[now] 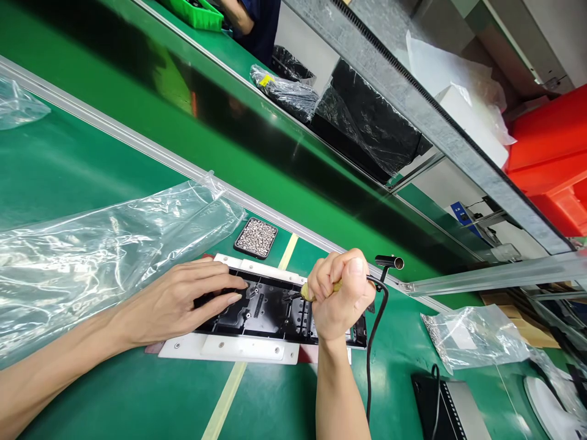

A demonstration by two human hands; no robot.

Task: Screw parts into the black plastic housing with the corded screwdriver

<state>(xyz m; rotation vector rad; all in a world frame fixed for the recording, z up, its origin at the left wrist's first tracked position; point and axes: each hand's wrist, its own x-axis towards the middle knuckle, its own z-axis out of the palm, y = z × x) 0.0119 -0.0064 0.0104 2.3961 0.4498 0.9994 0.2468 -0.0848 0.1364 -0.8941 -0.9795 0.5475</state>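
Observation:
A black plastic housing (268,311) with ribs and small metal inserts lies between white fixture blocks (250,348) on the green bench. My right hand (342,293) is wrapped round the yellowish handle of a corded soldering iron (306,292), its thumb on top. The iron's tip points down and left at the housing. On the left end of the housing rests my left hand (192,296), its fingers stretched out and nothing visible in them. Behind the fixture sits a small black tray (257,237) full of tiny metal pieces.
Clear plastic sheeting (114,238) spreads over the bench at left. A metal tube holder (389,263) stands behind my right hand, beside the black cord (376,342). At right lie a bag of small parts (472,336) and a black-and-grey device (449,406). Another person's arm (238,15) shows beyond the partition.

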